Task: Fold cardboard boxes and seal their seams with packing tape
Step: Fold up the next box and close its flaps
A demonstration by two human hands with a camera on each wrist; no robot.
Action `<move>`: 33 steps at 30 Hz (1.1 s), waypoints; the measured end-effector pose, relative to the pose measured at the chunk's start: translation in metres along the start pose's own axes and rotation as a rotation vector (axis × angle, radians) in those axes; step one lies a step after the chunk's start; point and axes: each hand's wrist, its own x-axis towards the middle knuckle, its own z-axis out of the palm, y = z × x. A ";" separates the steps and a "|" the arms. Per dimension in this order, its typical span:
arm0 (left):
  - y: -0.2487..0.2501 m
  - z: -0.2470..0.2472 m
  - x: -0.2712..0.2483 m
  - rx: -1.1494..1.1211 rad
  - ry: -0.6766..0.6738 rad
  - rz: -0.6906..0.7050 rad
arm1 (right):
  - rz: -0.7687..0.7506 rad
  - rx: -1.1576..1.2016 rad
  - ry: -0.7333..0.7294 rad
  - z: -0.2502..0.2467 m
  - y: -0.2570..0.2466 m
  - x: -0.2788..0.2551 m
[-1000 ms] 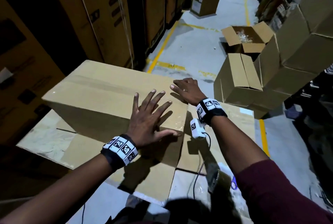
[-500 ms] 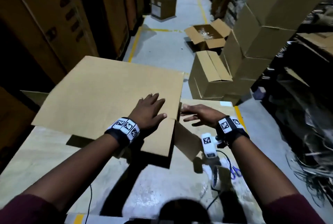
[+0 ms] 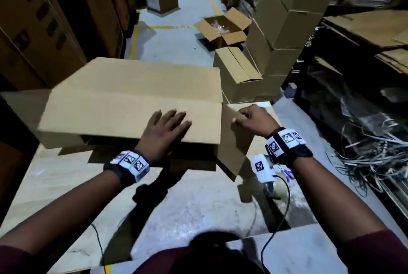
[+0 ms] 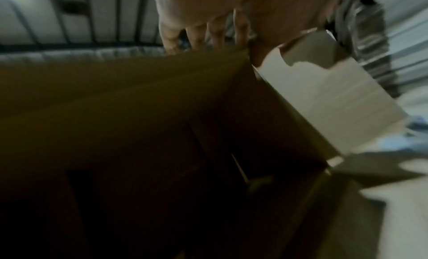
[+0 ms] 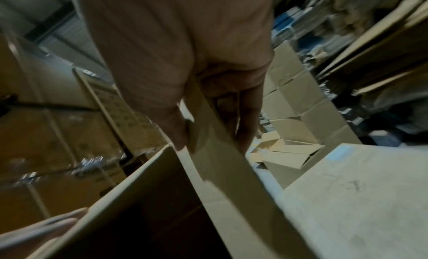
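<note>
A large brown cardboard box [image 3: 132,97] lies on the pale table [image 3: 198,207] with its open end toward me. My left hand [image 3: 167,128] rests flat on its upper long flap [image 4: 115,98], fingers [image 4: 203,34] straight. My right hand [image 3: 242,119] pinches the right side flap [image 3: 234,148] near its top edge. In the right wrist view the thumb and fingers [image 5: 245,131] clamp that flap [image 5: 220,162]. A tape roll [image 3: 277,190] lies on the table under my right wrist, partly hidden.
Sealed boxes [image 3: 287,31] are stacked to the right, with a folded box [image 3: 238,75] and an open box [image 3: 223,28] on the floor beyond the table. Tall cartons [image 3: 44,20] line the left. Loose strapping [image 3: 364,152] fills the right shelf.
The box has been tipped so its open end faces me. My left hand slid onto the long flap. My right hand went from lying flat to pinching the side flap.
</note>
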 end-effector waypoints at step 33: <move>-0.052 -0.024 0.180 -0.141 -0.230 -0.414 | 0.067 0.364 0.056 0.007 -0.039 0.036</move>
